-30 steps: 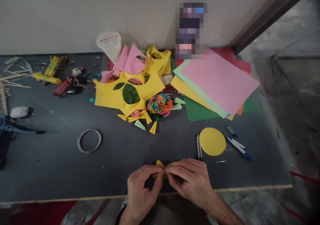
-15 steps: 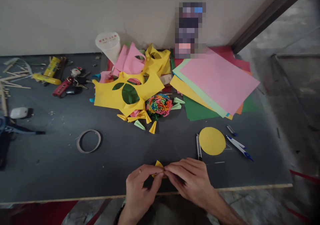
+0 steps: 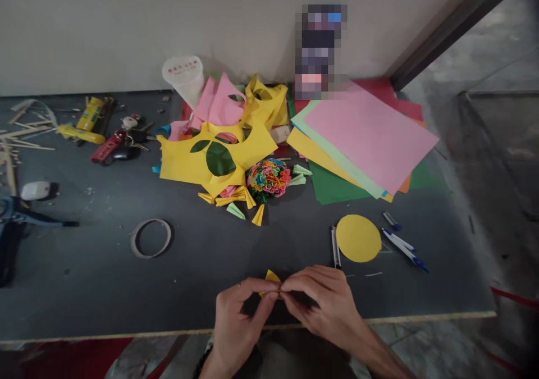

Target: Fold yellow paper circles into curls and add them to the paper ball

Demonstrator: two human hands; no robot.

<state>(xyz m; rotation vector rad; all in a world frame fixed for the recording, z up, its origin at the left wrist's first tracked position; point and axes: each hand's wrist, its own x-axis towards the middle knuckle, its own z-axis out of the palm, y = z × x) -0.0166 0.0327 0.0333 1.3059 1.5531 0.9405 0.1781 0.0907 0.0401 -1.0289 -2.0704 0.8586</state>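
Paper (image 3: 273,277), a small yellow piece, is at the near side of the surface (image 3: 202,283), pinched where both hands meet; its lower part is hidden by fingers. The left hand (image 3: 239,317) grasps it between thumb and index finger, and the right hand (image 3: 322,300) grips it the same way, the fingertips of the two nearly touching. Just beyond the right hand lies a utility knife (image 3: 335,247), next to a yellow disc (image 3: 358,238), with a white-and-blue compass (image 3: 405,250) to its right. Farther back, folded yellow and pale green pieces lie around a multicoloured paper ball (image 3: 269,177), beside a yellow sheet (image 3: 179,161) with shapes cut out. Right of these is a fanned stack of coloured sheets (image 3: 366,137), pink on top. Leftward are a grey ring (image 3: 133,240) and keys (image 3: 137,138); a white cup (image 3: 185,78) stands near the wall.
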